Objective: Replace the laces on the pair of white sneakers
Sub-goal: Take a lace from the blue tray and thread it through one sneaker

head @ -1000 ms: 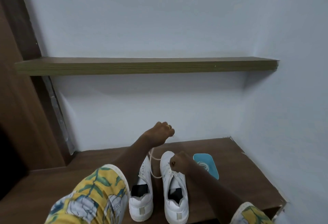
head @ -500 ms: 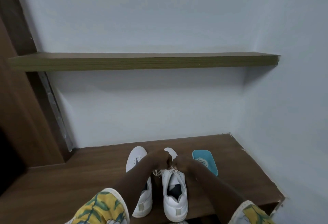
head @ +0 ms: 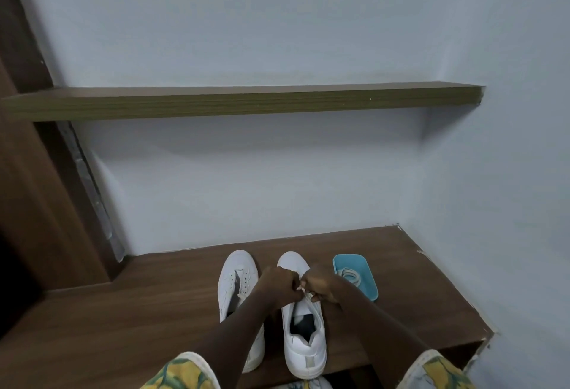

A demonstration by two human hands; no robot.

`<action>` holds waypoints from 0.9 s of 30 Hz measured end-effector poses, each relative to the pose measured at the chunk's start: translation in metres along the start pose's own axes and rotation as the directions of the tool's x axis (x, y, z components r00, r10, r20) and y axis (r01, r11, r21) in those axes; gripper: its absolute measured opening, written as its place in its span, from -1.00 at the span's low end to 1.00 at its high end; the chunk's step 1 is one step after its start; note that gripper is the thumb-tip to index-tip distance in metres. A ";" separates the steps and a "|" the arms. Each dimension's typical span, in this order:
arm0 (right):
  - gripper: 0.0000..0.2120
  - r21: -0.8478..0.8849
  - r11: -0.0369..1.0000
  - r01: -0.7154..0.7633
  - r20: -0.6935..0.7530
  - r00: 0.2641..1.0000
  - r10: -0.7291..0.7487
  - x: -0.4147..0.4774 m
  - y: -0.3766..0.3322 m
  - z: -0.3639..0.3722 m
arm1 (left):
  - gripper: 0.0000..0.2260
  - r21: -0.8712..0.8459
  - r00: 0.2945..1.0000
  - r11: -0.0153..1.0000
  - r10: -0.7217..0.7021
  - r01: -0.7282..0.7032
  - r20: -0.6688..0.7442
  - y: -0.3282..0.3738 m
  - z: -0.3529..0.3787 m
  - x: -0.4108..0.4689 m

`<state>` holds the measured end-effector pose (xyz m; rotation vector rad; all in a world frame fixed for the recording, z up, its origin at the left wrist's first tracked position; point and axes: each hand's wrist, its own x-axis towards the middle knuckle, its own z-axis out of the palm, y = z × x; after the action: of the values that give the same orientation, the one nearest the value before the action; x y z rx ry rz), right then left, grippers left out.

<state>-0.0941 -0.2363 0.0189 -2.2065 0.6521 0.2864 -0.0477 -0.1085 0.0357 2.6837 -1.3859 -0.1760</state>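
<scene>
I see the wooden bench [head: 148, 311] bearing two white sneakers [head: 303, 348] side by side. Both forearms reach forward; left hand [head: 282, 285] and right hand [head: 322, 288], fingers curled, pinch the right-side sneaker's lace [head: 306, 295].

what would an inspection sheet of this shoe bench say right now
surface: brown wooden bench top, carrying shoes and tray
job's things: left white low-top sneaker and right white low-top sneaker side by side; thin white lace at the right one; light-blue plastic tray beside it holding a coiled lace
clutter: nothing seen
grippers: left hand and right hand both pinch the thin white lace
cables: nothing seen
surroundings: olive wooden wall shelf above, pale blue walls
</scene>
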 end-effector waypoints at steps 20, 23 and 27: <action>-0.80 0.228 0.970 -0.089 0.000 0.996 0.092 -0.002 -0.001 -0.001 | -0.70 -0.989 0.782 -0.063 -0.607 0.133 0.144 -0.060 -0.078 0.001; -0.83 0.238 0.966 -0.100 -0.008 0.994 0.105 -0.003 0.000 -0.001 | -0.78 -0.985 0.699 0.124 -0.716 0.118 -0.007 -0.072 -0.092 -0.003; -0.81 0.156 0.986 -0.065 0.002 0.998 0.066 -0.004 -0.003 -0.001 | -0.79 -0.820 0.676 0.510 -0.702 0.259 -0.223 -0.083 -0.095 -0.008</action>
<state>-0.0956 -0.2338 0.0232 -2.0391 0.7253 0.2562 0.0289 -0.0495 0.1169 2.0591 -0.1903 -0.0050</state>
